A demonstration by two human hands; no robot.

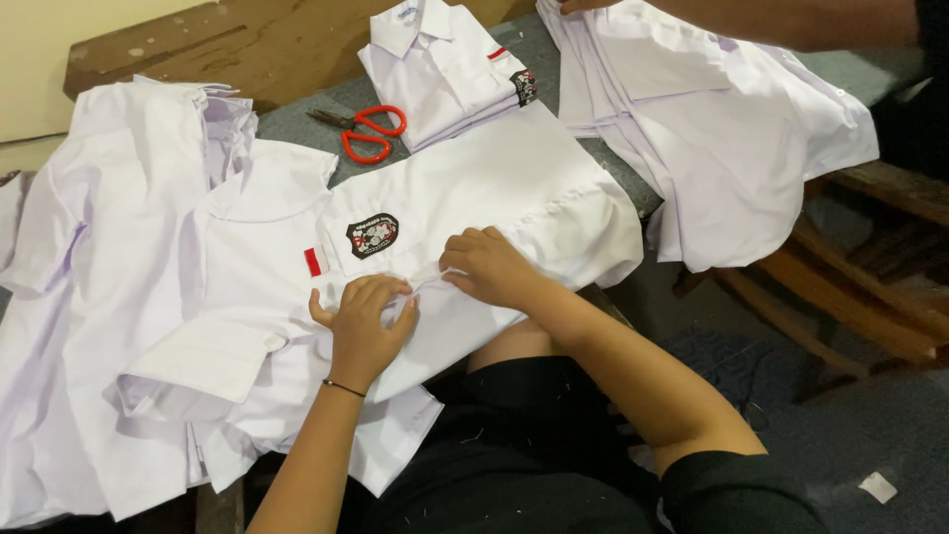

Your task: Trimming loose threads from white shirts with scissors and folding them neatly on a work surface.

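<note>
A white short-sleeved shirt [494, 188] with a round black chest badge [372, 235] and a small red-and-white patch [316, 261] lies spread across the grey table edge and my lap. My left hand [364, 324] pinches a fold of its front fabric just below the badge. My right hand [491, 266] grips the same fold a little to the right; both hands nearly touch.
More white shirts [89, 297] are piled at left. A folded shirt [445, 69] lies at the back, with red-handled scissors [366, 133] beside it. Another person's arm [791, 20] holds a shirt stack [712, 129] at top right. A wooden bench [870, 277] stands at right.
</note>
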